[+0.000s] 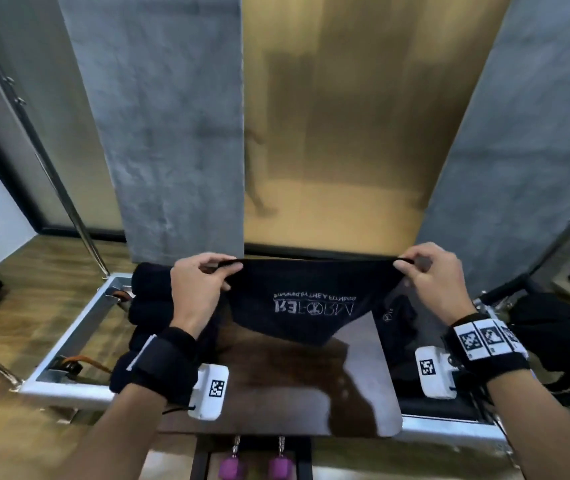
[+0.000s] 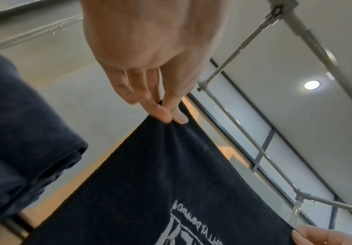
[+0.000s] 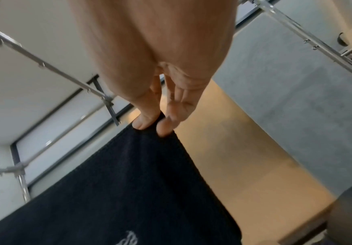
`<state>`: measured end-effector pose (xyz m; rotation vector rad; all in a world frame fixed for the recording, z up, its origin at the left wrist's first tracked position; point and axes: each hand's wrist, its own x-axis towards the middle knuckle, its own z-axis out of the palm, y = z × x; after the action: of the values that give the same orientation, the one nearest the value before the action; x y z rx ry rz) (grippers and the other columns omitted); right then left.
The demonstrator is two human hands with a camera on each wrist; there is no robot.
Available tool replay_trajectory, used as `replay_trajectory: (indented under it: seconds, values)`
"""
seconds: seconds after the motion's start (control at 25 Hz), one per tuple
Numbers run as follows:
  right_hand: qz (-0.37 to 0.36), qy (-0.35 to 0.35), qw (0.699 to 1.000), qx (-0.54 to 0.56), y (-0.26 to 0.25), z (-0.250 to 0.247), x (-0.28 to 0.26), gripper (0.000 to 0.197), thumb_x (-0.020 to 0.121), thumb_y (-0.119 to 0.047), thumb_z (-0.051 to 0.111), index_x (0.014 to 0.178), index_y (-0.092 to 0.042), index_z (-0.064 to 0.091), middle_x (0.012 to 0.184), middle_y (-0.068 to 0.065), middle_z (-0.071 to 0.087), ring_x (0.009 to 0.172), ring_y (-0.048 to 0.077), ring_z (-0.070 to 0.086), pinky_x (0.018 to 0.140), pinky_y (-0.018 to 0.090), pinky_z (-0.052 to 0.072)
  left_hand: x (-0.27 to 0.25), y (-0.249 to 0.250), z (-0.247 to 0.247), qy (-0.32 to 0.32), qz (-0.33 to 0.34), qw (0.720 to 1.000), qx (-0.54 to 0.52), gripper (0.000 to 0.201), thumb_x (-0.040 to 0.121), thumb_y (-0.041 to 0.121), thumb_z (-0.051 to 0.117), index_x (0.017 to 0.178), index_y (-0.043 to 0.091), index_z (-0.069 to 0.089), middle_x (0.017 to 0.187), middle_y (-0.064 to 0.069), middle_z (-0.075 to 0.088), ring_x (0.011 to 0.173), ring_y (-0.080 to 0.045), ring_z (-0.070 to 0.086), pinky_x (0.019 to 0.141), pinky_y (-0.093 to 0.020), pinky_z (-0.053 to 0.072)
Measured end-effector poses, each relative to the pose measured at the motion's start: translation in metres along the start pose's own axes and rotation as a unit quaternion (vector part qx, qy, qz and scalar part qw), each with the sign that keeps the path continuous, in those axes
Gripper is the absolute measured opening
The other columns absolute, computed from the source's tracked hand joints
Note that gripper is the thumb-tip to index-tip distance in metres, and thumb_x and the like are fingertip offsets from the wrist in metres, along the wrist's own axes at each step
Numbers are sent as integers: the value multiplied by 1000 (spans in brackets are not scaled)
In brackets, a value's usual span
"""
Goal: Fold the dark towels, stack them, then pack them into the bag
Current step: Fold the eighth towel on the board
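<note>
Rolled towels [image 1: 148,306] on glossy platform [image 1: 276,386]

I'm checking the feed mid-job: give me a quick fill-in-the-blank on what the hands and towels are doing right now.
1. The left hand and right hand each pinch a top ____ of the dark towel.
2. The held towel's lettering is ____ in colour.
3. The rolled towels lie on the person's ____ side.
Missing: corner; white; left

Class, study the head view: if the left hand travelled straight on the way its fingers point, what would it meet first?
The left hand points rightward along the stretched dark towel, so it would probably meet the right hand at the opposite corner; depth is uncertain.
</note>
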<state>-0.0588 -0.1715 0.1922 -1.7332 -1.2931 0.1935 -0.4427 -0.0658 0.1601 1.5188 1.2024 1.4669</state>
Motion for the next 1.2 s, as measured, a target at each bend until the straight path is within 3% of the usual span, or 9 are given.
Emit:
replay_trajectory:
  seconds: [0.16,0.28,0.44,0.52,0.64,0.72,0.84,1.04,1.2]
  values:
    - [52,-84,987,129,-38,-26,-24,12,97,-1,69,92,8,62,58,21,60,37,33,62,36,30,47,-12,28,-22,-24,-53,994,-89,16,94,17,80,85,27,71,81,-14,76,52,-36,73,37,-23,48]
    - [46,-3,977,208,-57,-39,-34,10,96,-2,70,94,7,66,66,25,66,52,34,71,48,32,58,-17,45,-29,-10,-38,991,-132,12,94,15,80,89,16,69,77,-16,74,56,-37,75,42,-26,53]
    - [6,38,965,259,-72,-38,-47,6,97,8,63,96,6,68,100,20,75,92,26,79,82,30,63,-28,58,-29,-13,-7,976,-216,16,97,-4,70,91,10,67,95,-9,80,92,-32,80,78,-30,65]
    - [-6,45,968,248,-75,-36,-52,9,98,10,61,97,5,68,108,13,77,100,21,77,88,29,61,-33,58,-29,-23,10,975,-222,18,99,-10,64,95,7,69,112,-10,79,108,-26,77,93,-31,62]
    - [48,42,974,216,-73,-41,-55,5,98,2,66,95,2,70,76,8,76,61,18,75,57,26,60,-37,54,-37,-35,-7,980,-198,11,102,-3,64,101,6,70,97,-11,80,87,-28,81,74,-31,65]
    - [66,45,983,163,-68,-48,-54,9,96,-8,71,88,-8,75,59,1,67,40,4,56,40,17,43,-40,52,-44,-27,-1,990,-138,5,101,7,70,100,11,72,77,-10,77,58,-26,75,52,-29,59]
    - [61,51,985,153,-70,-54,-53,19,94,-14,72,77,-21,76,59,-2,63,38,2,47,40,11,34,-41,52,-48,-13,-4,993,-119,2,99,16,75,101,15,74,78,-13,77,44,-21,67,41,-27,52]
    - [67,52,977,198,-79,-64,-57,14,95,-19,73,82,-18,78,64,18,61,45,21,42,49,31,41,-37,59,-47,-5,-17,986,-166,34,90,31,86,108,4,73,86,-15,79,52,-31,73,40,-27,52]
    - [47,52,973,222,-71,-65,-52,15,95,-14,73,80,-14,77,52,16,51,31,20,35,42,18,39,-33,58,-44,-10,-27,984,-175,36,87,37,88,103,7,74,85,-15,78,55,-35,74,41,-28,53]
